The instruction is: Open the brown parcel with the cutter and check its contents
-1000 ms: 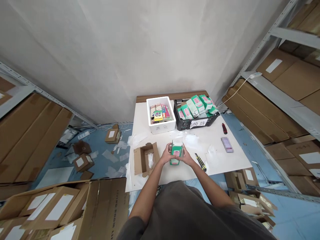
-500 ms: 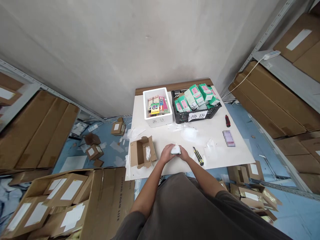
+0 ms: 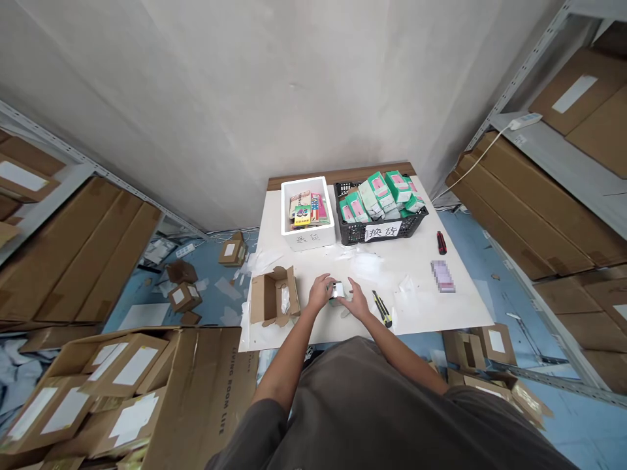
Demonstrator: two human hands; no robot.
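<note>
White tabletop (image 3: 416,313) work looks partway: green cartons (image 3: 379,186) already fill the black plastic crate (image 3: 349,234), while one small white-topped green carton (image 3: 339,289) remains outside, between the left hand (image 3: 320,292), curled against it, grip unclear, and the spread right hand (image 3: 357,303).

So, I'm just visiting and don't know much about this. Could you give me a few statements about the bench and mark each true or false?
1. The black crate holds green boxes. True.
2. The white bin stands right of the crate. False: the white bin is left of it, as the camera sees it.
3. The small box is between the left hand and the right hand. True.
4. The right hand holds the yellow cutter. False: the yellow cutter lies on the table.
5. The carton left of the hands is open. True.
</note>
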